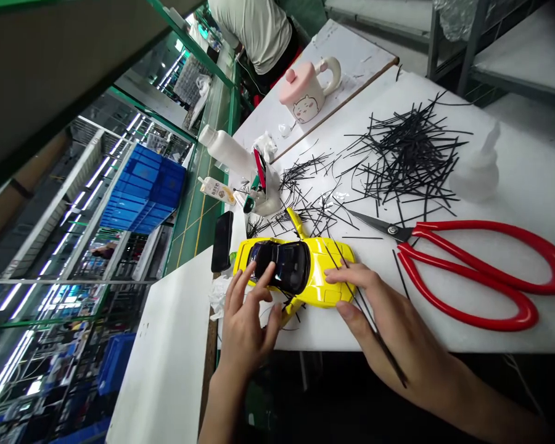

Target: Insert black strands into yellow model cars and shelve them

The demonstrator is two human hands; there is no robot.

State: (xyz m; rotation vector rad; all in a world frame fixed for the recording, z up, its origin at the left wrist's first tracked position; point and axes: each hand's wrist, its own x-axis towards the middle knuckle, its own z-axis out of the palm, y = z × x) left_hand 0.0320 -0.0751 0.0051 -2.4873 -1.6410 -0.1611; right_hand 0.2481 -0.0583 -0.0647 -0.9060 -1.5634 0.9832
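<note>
The left hand (247, 327) rests on the dark roof of a yellow model sports car (326, 274), its fingers (263, 277) spread apart across the roof and windscreen. The right hand (379, 314) sits at the car's other end, fingertips against the yellow bodywork, with a thin black strip (374, 314) running between thumb and forefinger and pinched there. The car lies near the desk's front edge, with a door standing open on either side. Crumpled white tissue (219, 295) sits just beside it at the left edge of the white desk (513, 327).

To the right lie large red-handled scissors (467, 271), blades pointing toward the car. Beyond, loose black strips (407, 154) spread in a heap across the desk. A black phone (222, 240) lies left of the car, near a small carton (217, 191) and a white plastic bottle (226, 151). A frosted squeeze bottle (476, 169) stands at the right. Farther on stands a pink lidded mug (305, 89), and a co-worker (252, 31) bends past the far corner. Blue crates (143, 188) are stacked across the aisle.
</note>
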